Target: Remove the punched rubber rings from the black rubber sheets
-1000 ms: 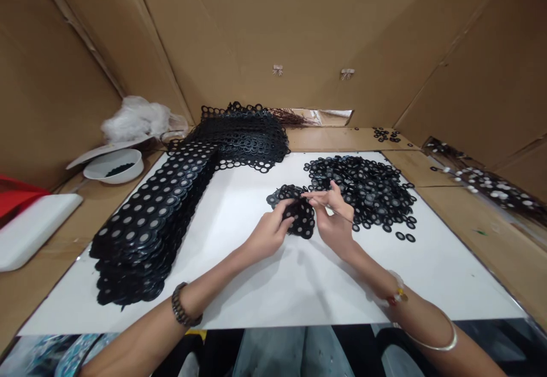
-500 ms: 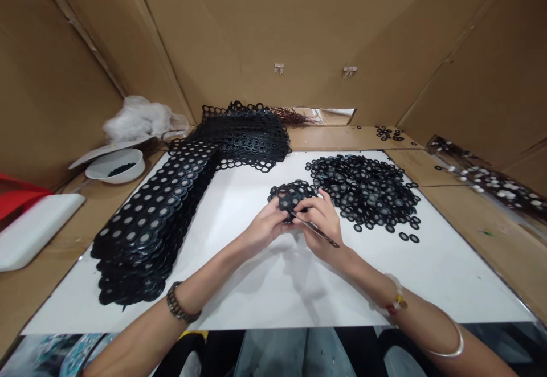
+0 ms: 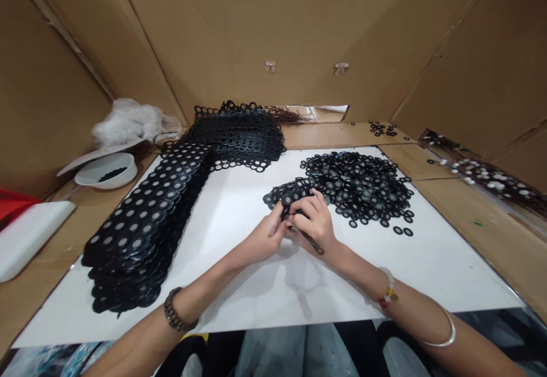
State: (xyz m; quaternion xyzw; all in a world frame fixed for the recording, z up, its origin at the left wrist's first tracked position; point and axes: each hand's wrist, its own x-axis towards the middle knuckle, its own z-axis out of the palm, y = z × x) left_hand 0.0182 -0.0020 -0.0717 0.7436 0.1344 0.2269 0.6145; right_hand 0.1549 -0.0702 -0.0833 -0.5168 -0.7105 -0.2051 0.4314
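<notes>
My left hand (image 3: 271,232) pinches the near edge of a small black piece of joined rings (image 3: 294,189) above the white board. My right hand (image 3: 316,223) is closed around a slim metal tool that looks like tweezers (image 3: 313,243), its flat end sticking out toward me. The tool's tip meets the ring piece between the fingers of both hands and is hidden there. Just beyond my right hand lies a heap of loose black rings (image 3: 359,189), touching or nearly touching the piece.
A long stack of black ring sheets (image 3: 145,212) runs along the left, with open ring netting (image 3: 243,132) piled behind. Farther left are a white bowl (image 3: 106,169) with black bits, plastic wrapping (image 3: 132,123) and a white foam block (image 3: 34,237). Cardboard walls (image 3: 299,18) surround the board (image 3: 239,303).
The view has shifted slightly. My hands have tilted the ring piece and drawn closer together at its near edge; the piece's far part now stretches out flatter. Both grips stay closed.
</notes>
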